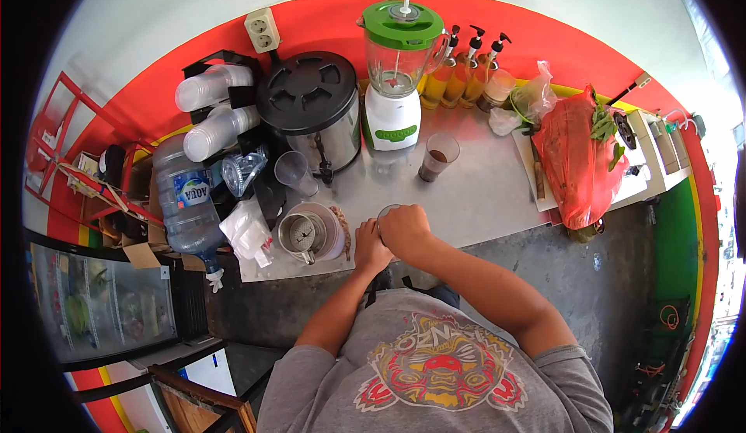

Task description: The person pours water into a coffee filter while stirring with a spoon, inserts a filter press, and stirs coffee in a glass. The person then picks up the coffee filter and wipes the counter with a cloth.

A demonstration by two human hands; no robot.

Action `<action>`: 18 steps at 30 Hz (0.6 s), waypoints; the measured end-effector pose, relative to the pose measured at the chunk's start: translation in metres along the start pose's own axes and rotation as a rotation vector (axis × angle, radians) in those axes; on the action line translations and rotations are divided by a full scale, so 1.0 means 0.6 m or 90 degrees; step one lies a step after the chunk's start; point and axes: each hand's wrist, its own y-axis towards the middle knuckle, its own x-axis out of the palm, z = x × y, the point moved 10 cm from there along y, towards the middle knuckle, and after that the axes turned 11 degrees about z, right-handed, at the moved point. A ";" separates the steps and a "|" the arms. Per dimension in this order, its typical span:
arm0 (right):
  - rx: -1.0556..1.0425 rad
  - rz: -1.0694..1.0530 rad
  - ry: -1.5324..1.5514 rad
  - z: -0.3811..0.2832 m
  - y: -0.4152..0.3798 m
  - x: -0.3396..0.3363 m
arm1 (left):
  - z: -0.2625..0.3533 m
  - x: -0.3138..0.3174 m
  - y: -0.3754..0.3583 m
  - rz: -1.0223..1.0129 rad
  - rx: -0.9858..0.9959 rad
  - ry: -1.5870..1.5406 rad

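Observation:
Near the front edge of the metal table, my right hand point(406, 229) is closed in a fist. Just behind it shows part of a round rim, apparently of a cup point(388, 209), mostly covered by the hand. My left hand point(372, 246) presses against the near left side of this cup, fingers together. Whatever sits inside my right fist is hidden. Left of my hands stands a pale plastic container point(334, 239) with a metal strainer cup point(303, 233) in it. Beyond my right hand, a clear plastic cup point(439, 156) holds a little dark brown liquid.
A green-lidded blender point(392, 114) and a black-lidded metal drum point(309, 95) stand at the back. Pump bottles point(462, 79) line the wall. Stacked cups point(214, 134), an empty upright cup point(296, 173) and a water jug point(186, 200) are left; a red bag point(579, 161) lies right.

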 end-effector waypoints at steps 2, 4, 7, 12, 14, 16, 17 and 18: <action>0.020 0.012 0.016 0.008 0.005 0.001 | 0.000 0.000 -0.003 0.000 0.010 0.001; 0.041 0.025 0.028 0.016 0.009 -0.003 | -0.002 -0.002 -0.003 0.021 0.009 -0.027; 0.070 -0.001 0.011 0.016 0.008 -0.002 | 0.004 -0.009 -0.002 0.026 0.024 -0.012; 0.032 -0.068 -0.002 0.001 0.004 -0.004 | 0.002 0.002 -0.002 0.002 0.012 0.009; 0.033 -0.025 -0.009 0.002 0.004 0.001 | 0.001 0.001 0.001 0.008 0.004 0.001; 0.031 0.016 -0.015 0.006 0.004 0.004 | 0.002 -0.003 -0.001 0.011 0.006 0.000; 0.012 0.005 0.000 0.003 0.003 0.005 | -0.001 0.000 -0.001 0.011 0.006 0.000; -0.006 -0.006 0.015 0.000 0.002 0.005 | -0.002 0.002 -0.001 0.016 0.009 0.004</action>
